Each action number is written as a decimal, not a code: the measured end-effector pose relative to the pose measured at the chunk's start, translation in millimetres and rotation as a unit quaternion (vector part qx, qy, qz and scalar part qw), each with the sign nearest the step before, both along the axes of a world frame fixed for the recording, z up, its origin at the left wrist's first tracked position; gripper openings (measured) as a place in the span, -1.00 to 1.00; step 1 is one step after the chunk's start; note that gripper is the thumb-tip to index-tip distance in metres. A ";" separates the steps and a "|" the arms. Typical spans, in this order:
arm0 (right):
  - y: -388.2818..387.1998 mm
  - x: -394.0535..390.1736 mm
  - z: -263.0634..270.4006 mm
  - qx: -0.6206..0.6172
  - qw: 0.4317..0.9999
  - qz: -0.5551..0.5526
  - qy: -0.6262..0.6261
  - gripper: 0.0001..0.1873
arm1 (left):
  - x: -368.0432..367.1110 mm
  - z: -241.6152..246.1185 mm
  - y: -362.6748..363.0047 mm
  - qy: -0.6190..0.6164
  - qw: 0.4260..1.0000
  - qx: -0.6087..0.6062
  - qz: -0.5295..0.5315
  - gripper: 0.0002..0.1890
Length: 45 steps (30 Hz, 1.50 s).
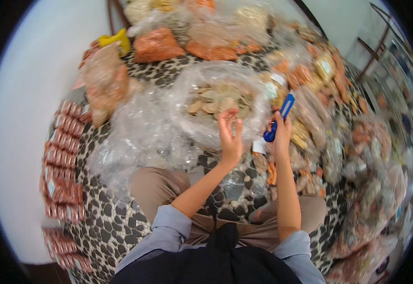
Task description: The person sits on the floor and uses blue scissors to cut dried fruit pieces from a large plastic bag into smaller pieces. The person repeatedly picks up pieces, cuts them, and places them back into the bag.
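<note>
My left hand point(231, 138) hovers at the near side of a large clear plastic bag point(185, 124), its thumb and fingers apart and nothing visible between them. Inside the bag's spread mouth lie flat, pale beige-grey pieces point(210, 96), perhaps dry crackers. To the right, my right hand point(281, 136) grips a blue hand tool point(287, 106) with a pale slot along its upper part; its exact kind is unclear. Beneath and beside that hand are small filled packets, some with white labels. A heap of crumpled clear plastic point(139, 124) lies left of the bag.
Orange-filled bags point(158, 46) stand at the back. A tall filled bag point(105, 81) leans at the left, above rows of red-brown packets point(64, 142). Packets point(307, 106) pile up at right, with larger bags point(373, 198) beyond. My crossed legs rest on the pebbled floor point(103, 209).
</note>
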State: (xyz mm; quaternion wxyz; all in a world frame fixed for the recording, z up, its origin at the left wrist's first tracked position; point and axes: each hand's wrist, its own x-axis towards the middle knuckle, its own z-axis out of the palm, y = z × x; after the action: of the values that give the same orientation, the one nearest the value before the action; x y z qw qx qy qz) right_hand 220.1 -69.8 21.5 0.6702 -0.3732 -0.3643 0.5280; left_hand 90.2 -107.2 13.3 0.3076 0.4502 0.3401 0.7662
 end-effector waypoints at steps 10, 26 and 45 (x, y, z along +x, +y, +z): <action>-48.9 184.2 -205.4 -0.277 0.908 -0.227 -0.216 -0.78 | 115.8 -198.5 22.6 0.564 0.781 -0.182 -0.195 -0.44; -49.1 142.9 -243.7 -0.298 0.900 -0.076 -0.308 -0.76 | 109.2 -248.8 41.3 0.562 0.749 -0.274 -0.220 -0.47; 19.4 90.6 26.9 -0.023 0.906 -0.064 -0.419 -0.86 | 46.1 22.4 105.0 0.246 0.954 -0.116 -0.128 -0.68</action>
State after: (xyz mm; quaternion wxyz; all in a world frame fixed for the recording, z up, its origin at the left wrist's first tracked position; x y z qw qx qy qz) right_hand 310.7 -50.4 48.5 0.4796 -0.5977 -0.5745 0.2876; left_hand 136.3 -2.2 35.6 0.3597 0.6254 0.4313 0.5417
